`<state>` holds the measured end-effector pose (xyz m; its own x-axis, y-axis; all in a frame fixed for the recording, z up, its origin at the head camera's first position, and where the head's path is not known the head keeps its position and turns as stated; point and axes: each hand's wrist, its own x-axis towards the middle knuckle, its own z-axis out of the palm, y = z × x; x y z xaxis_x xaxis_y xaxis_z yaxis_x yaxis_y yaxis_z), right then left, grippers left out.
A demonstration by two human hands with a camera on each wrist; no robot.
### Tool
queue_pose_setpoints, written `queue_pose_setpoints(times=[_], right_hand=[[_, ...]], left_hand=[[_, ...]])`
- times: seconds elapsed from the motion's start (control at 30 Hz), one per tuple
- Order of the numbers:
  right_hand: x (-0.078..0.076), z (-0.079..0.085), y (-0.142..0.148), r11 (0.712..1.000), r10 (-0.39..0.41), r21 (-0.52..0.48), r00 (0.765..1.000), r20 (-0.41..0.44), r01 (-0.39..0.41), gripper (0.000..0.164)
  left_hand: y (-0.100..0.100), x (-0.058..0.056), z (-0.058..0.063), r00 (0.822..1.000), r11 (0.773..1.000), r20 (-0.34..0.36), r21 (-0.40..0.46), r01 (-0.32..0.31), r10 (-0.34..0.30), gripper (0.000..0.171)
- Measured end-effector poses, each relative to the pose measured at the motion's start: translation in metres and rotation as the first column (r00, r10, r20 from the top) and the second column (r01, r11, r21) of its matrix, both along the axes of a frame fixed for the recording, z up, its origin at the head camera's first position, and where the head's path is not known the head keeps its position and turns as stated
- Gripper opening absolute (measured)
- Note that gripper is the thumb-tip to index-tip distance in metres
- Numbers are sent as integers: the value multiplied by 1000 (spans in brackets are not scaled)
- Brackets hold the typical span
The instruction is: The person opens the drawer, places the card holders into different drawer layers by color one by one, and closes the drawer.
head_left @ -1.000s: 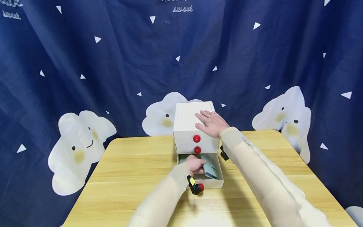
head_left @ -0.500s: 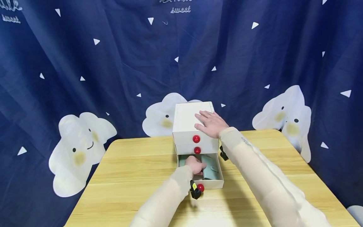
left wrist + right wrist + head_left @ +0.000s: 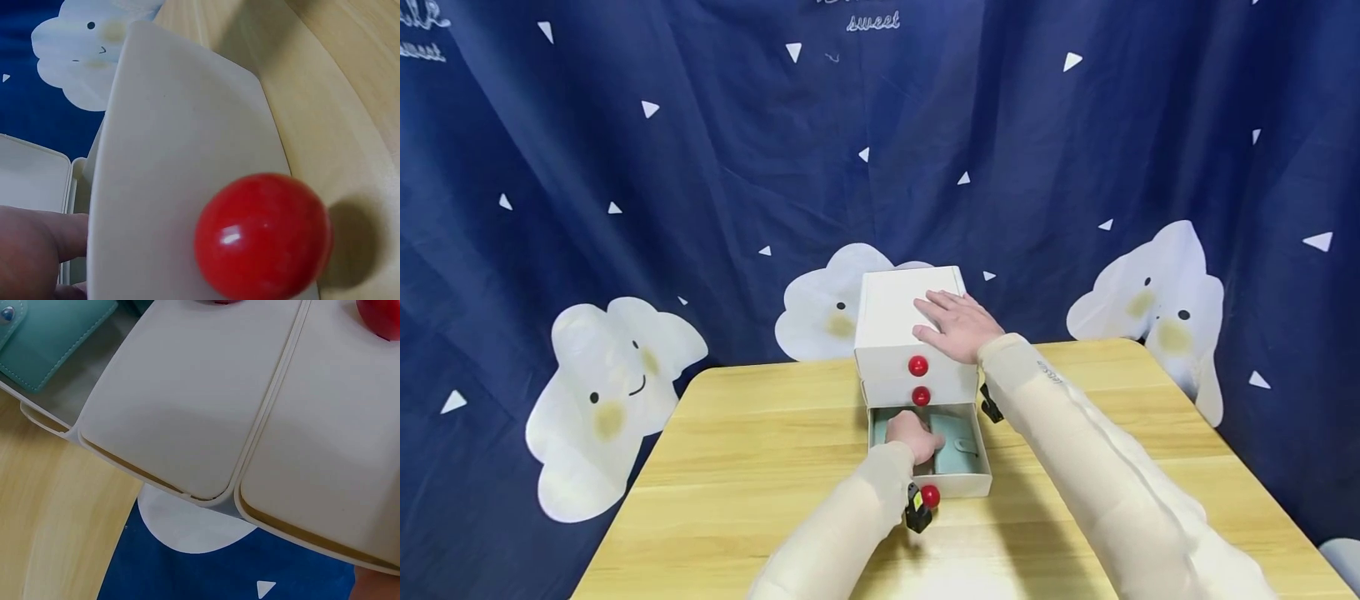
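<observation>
In the head view a white drawer unit [image 3: 895, 308] with red knobs stands on the table. Its bottom drawer [image 3: 962, 485] is pulled out. A teal stitched wallet [image 3: 955, 446] with a snap strap lies in the drawer's right half; the right wrist view shows its snap corner [image 3: 56, 347]. My left hand [image 3: 912, 437] reaches into the drawer, thumb at the wallet's left edge, other fingers hidden; I cannot tell whether it grips the wallet. Another teal item [image 3: 882, 419] shows behind this hand. My right hand [image 3: 958, 325] rests with spread fingers on the unit's top.
The bottom drawer's red knob [image 3: 262, 237] juts out below my left wrist, which carries a black camera [image 3: 917, 508]. Both upper drawers are closed, with red knobs [image 3: 918, 366] in front. A dark blue curtain [image 3: 737, 167] hangs behind the wooden table [image 3: 760, 458].
The teal wallet has gone from tilted to lying flatter in the drawer, its strap now facing up. My left hand has shifted slightly with it. My right hand stays on the unit.
</observation>
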<state>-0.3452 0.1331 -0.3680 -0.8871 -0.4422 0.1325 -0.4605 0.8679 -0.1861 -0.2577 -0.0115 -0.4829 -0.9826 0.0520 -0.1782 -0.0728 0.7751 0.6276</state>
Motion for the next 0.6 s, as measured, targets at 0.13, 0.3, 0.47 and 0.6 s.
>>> queue_pose_setpoints(times=[0.13,0.3,0.47,0.6], right_hand=[[0,1,0,1000,5,3,1000,1,-5,66],[-1,2,0,1000,4,-2,1000,-10,-4,66],[-1,1,1,1000,-5,-10,1000,-4,5,65],[1,3,1,1000,2,-4,1000,5,-2,65]], left_hand=[[-3,0,-3,1000,1000,5,18,-11,11,22],[-7,-2,-5,999,998,-18,61,-29,30,18],[-15,4,2,996,989,-72,138,-43,54,15],[-24,15,13,990,971,-124,234,-41,71,14]])
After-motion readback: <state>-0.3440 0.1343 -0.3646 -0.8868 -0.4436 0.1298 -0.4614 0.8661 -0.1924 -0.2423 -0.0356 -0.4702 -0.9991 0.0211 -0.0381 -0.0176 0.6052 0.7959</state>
